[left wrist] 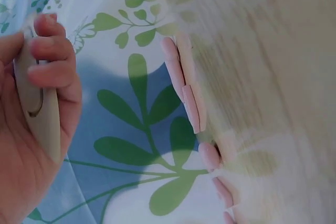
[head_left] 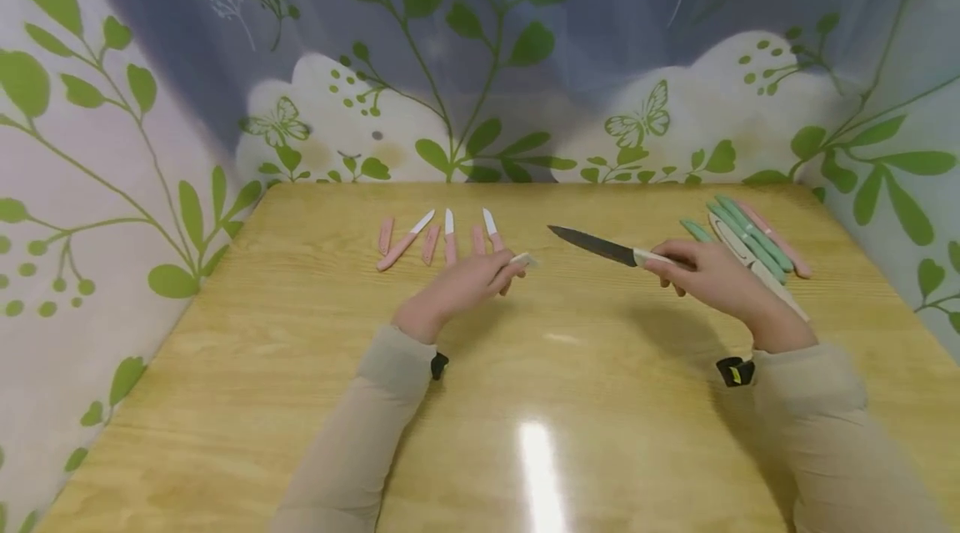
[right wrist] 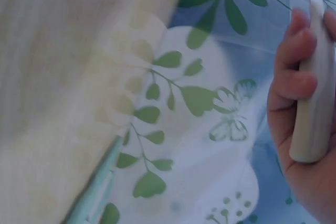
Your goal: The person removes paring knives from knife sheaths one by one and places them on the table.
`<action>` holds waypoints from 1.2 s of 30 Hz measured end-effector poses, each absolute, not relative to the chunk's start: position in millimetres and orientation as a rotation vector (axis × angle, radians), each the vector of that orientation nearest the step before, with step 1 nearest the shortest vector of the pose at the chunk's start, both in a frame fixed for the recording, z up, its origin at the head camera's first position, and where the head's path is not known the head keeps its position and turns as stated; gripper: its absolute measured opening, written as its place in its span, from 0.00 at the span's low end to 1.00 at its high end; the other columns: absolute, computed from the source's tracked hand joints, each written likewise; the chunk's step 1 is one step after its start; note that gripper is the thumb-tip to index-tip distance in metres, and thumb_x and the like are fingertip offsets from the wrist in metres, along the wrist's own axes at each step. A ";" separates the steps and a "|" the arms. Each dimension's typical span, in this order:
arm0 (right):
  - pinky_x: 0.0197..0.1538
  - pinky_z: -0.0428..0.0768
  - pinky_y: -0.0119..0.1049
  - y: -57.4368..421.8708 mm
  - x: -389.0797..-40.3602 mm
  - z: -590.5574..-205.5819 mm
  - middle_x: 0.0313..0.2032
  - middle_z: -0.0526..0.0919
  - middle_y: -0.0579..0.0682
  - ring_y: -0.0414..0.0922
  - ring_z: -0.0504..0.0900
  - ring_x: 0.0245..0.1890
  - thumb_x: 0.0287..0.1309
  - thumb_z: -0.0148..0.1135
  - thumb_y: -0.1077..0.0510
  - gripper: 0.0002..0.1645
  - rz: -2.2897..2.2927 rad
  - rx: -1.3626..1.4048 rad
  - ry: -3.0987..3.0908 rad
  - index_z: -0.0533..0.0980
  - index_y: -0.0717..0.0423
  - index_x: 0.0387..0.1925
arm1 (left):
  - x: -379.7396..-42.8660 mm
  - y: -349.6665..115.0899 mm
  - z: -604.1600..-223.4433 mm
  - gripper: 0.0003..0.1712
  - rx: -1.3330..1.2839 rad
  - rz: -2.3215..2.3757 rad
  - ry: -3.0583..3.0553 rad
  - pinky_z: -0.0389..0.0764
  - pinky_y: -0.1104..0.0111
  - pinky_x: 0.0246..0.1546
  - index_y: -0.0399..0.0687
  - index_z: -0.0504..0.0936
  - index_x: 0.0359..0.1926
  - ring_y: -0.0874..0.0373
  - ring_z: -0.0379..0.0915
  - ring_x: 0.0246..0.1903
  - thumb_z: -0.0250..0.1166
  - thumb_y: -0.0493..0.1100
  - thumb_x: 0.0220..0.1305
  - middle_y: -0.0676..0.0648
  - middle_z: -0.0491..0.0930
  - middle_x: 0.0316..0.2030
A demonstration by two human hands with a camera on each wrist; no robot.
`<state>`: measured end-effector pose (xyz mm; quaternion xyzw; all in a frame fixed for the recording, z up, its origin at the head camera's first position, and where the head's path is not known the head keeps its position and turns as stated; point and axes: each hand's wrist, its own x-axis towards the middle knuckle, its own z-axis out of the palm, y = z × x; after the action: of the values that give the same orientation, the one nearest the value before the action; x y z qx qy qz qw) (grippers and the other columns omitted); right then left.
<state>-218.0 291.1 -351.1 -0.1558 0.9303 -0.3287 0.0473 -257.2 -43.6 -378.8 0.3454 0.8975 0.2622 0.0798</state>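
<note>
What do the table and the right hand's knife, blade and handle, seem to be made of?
Table: wood or wood-look laminate, glossy, from its grain streaks and bright reflection.
Blade: probably metal, given its thin, pointed shape; finish unclear.
Handle: likely plastic, smooth, from its even off-white surface and rounded end.

- Table [head_left: 247, 333]: pale wood grain, glare streak toward near edge.
- Along far edge, left of its middle, from left: narrow pink piece [head_left: 386, 236]; pink-handled knife [head_left: 406, 243], white blade slanting toward far edge; second narrow pink piece [head_left: 430, 246]; second pink-handled knife [head_left: 450, 238], blade to far edge; third narrow pink piece [head_left: 478, 241]; third pink-handled knife [head_left: 491, 224], handle end hidden.
- Near far right corner, close group: partly hidden green piece [head_left: 695, 229]; white piece [head_left: 730, 235]; two green pieces [head_left: 754, 233]; long pink piece [head_left: 777, 241], nearest right edge.
</note>
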 end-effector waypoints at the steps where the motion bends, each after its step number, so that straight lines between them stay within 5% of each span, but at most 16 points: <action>1: 0.29 0.72 0.36 290.3 -219.0 -354.2 0.29 0.77 0.53 0.49 0.73 0.25 0.71 0.51 0.43 0.20 -1.043 -0.461 2.831 0.77 0.55 0.45 | -258.0 -42.9 -380.0 0.22 1.005 0.824 2.671 0.70 0.70 0.31 0.40 0.75 0.49 0.61 0.62 0.22 0.39 0.50 0.79 0.49 0.77 0.31; 5: 0.28 0.71 0.35 284.0 -226.3 -362.4 0.30 0.77 0.56 0.51 0.74 0.25 0.72 0.48 0.43 0.23 -1.140 -0.398 2.812 0.74 0.57 0.52 | -263.5 -37.0 -380.7 0.25 0.898 0.953 2.647 0.71 0.70 0.32 0.38 0.73 0.52 0.58 0.67 0.28 0.35 0.49 0.80 0.46 0.78 0.36; 11: 0.33 0.77 0.39 264.0 -248.0 -368.1 0.40 0.79 0.63 0.53 0.77 0.32 0.74 0.46 0.47 0.27 -1.200 -0.253 2.752 0.66 0.62 0.62 | -286.8 -23.7 -375.7 0.21 0.627 1.297 2.595 0.80 0.61 0.48 0.37 0.73 0.59 0.50 0.80 0.46 0.44 0.45 0.78 0.42 0.82 0.46; 17: 0.46 0.74 0.39 236.6 -278.4 -373.0 0.62 0.69 0.67 0.53 0.72 0.50 0.72 0.47 0.48 0.31 -1.410 0.000 2.518 0.62 0.63 0.68 | -313.2 -5.2 -368.5 0.20 0.356 1.359 2.694 0.74 0.59 0.58 0.47 0.80 0.57 0.51 0.76 0.54 0.53 0.52 0.74 0.45 0.81 0.53; 20: 0.48 0.72 0.36 223.4 -292.0 -377.1 0.65 0.66 0.66 0.50 0.70 0.52 0.71 0.48 0.50 0.32 -1.457 0.090 2.450 0.61 0.64 0.69 | -321.2 2.8 -367.6 0.22 0.220 1.421 2.658 0.77 0.56 0.55 0.50 0.78 0.60 0.48 0.73 0.56 0.55 0.54 0.72 0.44 0.78 0.56; 25: 0.38 0.74 0.27 202.7 -313.3 -385.7 0.43 0.79 0.54 0.37 0.73 0.34 0.67 0.54 0.55 0.28 -1.483 0.125 2.488 0.69 0.70 0.61 | -332.1 9.0 -374.0 0.15 0.105 1.567 2.599 0.80 0.62 0.45 0.40 0.81 0.42 0.50 0.78 0.43 0.61 0.48 0.69 0.42 0.81 0.41; 29: 0.28 0.73 0.25 194.0 -323.8 -394.2 0.21 0.74 0.41 0.33 0.70 0.21 0.64 0.58 0.58 0.23 -1.449 0.139 2.530 0.74 0.75 0.51 | -340.3 9.3 -384.9 0.18 0.064 1.468 2.631 0.75 0.69 0.36 0.39 0.74 0.22 0.52 0.76 0.26 0.64 0.44 0.66 0.41 0.79 0.27; 36: 0.27 0.75 0.27 184.7 -332.6 -401.5 0.21 0.78 0.47 0.35 0.73 0.18 0.59 0.61 0.61 0.20 -1.315 0.083 2.603 0.77 0.78 0.44 | -351.5 10.0 -393.0 0.20 0.038 1.195 2.694 0.79 0.70 0.34 0.43 0.69 0.17 0.59 0.72 0.18 0.66 0.39 0.63 0.48 0.72 0.18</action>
<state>-332.6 184.7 -401.5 0.0284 0.8866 -0.4480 0.1118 -351.5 10.0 -393.0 0.0129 0.9097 0.4034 0.0971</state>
